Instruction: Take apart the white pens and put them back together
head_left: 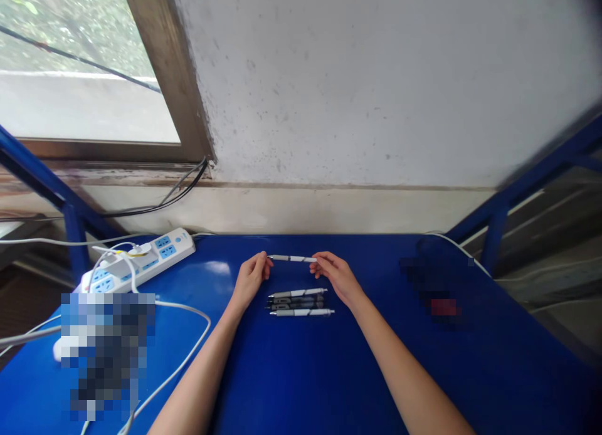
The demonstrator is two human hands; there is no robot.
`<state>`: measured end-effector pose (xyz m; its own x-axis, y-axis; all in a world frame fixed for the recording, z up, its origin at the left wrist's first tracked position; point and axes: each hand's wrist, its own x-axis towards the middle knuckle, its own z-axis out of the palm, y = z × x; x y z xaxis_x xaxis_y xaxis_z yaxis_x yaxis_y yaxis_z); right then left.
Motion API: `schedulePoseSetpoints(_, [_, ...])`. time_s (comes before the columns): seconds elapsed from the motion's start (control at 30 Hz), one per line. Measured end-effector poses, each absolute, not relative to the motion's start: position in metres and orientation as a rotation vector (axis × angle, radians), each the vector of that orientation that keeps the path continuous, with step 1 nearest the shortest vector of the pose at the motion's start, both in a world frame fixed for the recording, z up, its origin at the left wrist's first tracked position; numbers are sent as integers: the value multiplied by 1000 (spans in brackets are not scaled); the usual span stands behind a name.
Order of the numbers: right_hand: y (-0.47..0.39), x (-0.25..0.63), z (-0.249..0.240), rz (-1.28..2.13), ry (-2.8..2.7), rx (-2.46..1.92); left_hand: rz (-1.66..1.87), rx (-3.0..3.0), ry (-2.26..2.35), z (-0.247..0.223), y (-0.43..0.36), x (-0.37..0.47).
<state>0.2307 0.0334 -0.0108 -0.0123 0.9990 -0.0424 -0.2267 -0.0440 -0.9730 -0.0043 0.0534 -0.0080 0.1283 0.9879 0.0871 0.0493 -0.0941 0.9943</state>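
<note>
A white and grey pen [294, 258] is held level above the blue table [301, 372], between my two hands. My left hand [254, 275] pinches its grey tip end at the left. The other end, at the right, is between the thumb and fingers of my right hand [336, 273]. Nearer to me, several pens lie side by side: a white and grey pen [301, 293] at the back, dark ones [301, 303] in the middle, and another white and grey pen [303, 313] in front.
A white power strip [172, 250] with plugs and white cables [188, 309] lies at the left. A blurred-out dark object [113, 353] is near it, another [437, 297] at the right. Behind the table stand a wall [357, 109] and blue frame bars [498, 234].
</note>
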Motion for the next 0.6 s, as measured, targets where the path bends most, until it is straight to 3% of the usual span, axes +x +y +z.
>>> schedulePoseSetpoints(0.6, [33, 230, -10, 1313, -1042, -1089, 1113, 1532, 1133, -5, 50, -5])
